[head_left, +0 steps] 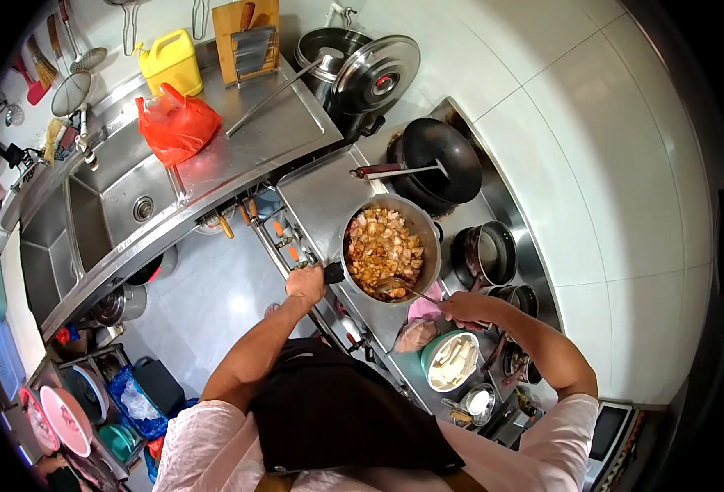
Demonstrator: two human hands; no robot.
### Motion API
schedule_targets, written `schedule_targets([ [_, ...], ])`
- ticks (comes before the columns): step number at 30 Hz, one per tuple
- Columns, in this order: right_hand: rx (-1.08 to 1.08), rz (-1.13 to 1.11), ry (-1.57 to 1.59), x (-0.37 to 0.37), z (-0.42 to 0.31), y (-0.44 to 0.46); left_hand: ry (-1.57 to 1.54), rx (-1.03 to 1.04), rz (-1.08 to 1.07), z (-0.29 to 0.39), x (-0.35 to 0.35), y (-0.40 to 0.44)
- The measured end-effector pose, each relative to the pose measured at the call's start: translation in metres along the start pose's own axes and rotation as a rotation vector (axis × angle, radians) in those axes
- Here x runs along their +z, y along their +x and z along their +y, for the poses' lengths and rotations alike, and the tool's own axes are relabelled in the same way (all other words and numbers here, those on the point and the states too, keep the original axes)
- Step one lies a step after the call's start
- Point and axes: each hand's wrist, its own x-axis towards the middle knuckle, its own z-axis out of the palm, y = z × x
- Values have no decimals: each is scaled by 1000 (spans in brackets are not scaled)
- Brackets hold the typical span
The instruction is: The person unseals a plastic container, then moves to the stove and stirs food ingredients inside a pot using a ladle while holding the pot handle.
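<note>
Steel covers the bench (317, 193), and the pot (433, 238) sits at the middle of the frame, upright, its open top facing the camera. Chopped, browned food (382, 238) lies inside, glossy and loosely heaped. The left hand (305, 284) has its fingers clamped round the black handle (334, 273) at the pot's lower left, probably to keep the pot from turning or sliding. The right hand (464, 306), at the lower right of the pot, has its fingers closed on the spoon (422, 295); the shaft slants over the rim and the bowl end dips into the food near the lower edge. Holding it from that side seems to keep the forearm clear of the handle.

Just beside the pot, below and to the right, a pink cloth (424, 305) lies close to the right hand, with a clear bag (416, 334) and a green bowl (452, 361) of pale strips next to it, within easy reach. The wok (454, 152) stands above and to the right of the pot, a tool with a dark red grip lying across it. Small pans (497, 250) line the right side, near the wall. At the upper left, a red bag (178, 127) rests beside the sink (124, 201), near a yellow jug (173, 64). A large lid (376, 74) leans at a tilt against the tall pot (325, 43), perhaps propped there to save bench space
</note>
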Motion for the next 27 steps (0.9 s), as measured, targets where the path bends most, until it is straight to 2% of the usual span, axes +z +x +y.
schedule_targets([
  [3,28,-29,20,-10,-1,-6,12,-1,60,-3,10,4],
  [8,6,-44,-55,-9,-1,-14,15,10,28,-1,4,2],
  [12,-82,-21,-45,19,14,34,24,28,23,-3,6,5],
  [13,-92,11,-105,30,16,40,31,40,20,-4,5,5],
  [16,-26,132,-15,65,6,55,31,72,21,-5,9,5],
  [19,-322,289,-74,91,19,73,32,81,16,-8,7,8],
  [23,-91,437,150,119,12,86,6,98,20,-5,6,8],
  [26,-196,674,280,141,10,106,-9,88,9,-9,11,7],
  [27,-134,616,356,142,8,111,-7,83,10,-8,11,7],
])
